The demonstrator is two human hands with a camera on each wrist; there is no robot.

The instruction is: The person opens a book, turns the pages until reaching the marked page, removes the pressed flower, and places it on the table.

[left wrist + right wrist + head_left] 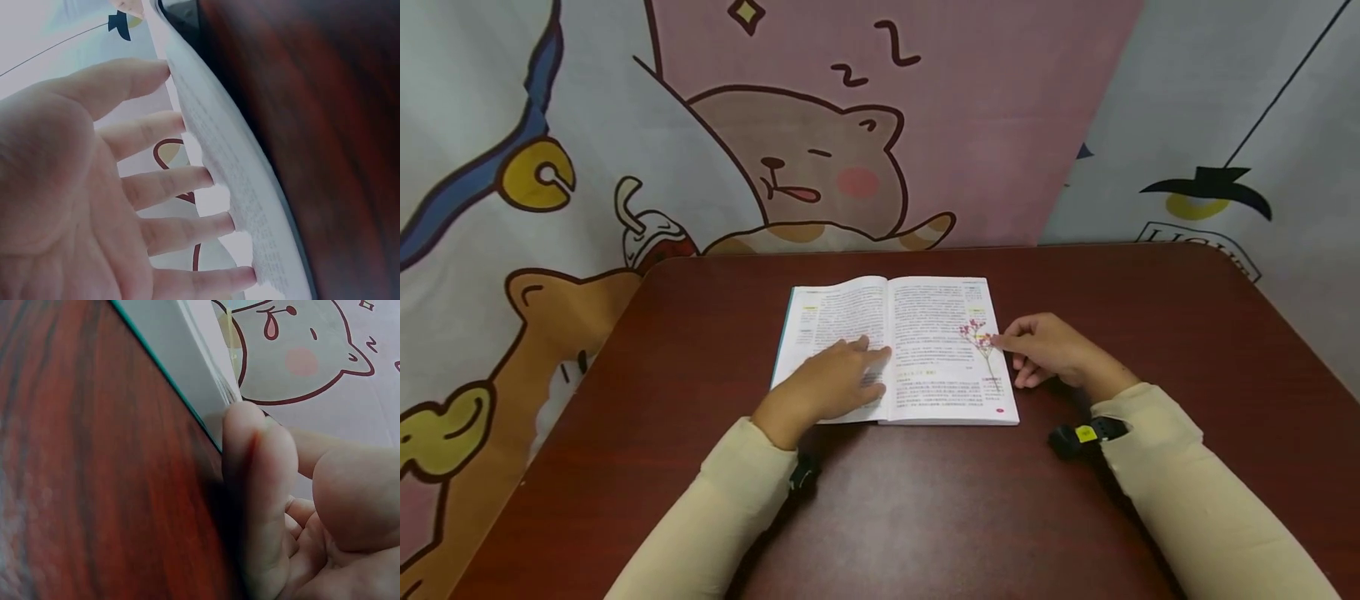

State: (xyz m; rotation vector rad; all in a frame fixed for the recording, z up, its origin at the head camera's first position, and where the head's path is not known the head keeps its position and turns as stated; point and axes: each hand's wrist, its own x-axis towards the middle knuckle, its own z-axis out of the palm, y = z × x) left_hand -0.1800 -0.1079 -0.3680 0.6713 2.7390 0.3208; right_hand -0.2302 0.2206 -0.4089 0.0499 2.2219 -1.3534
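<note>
An open book (925,375) with printed pages and a teal cover edge lies on the table. My left hand (835,379) rests on the left page near the fold; in the left wrist view its fingers (169,184) are spread, with the tips touching the paper. My right hand (1048,350) is at the book's right edge, thumb and forefinger pinching the pages there; the right wrist view shows the fingertips (244,425) against the page edges (215,369). A thin sprig with small pink flowers (977,333) lies over the right page, beside those fingertips.
The dark red-brown table (955,500) extends around the book. Behind it hangs a cartoon-printed cloth (1000,125). Black wrist devices (1086,435) sit under both cream sleeves (1180,467).
</note>
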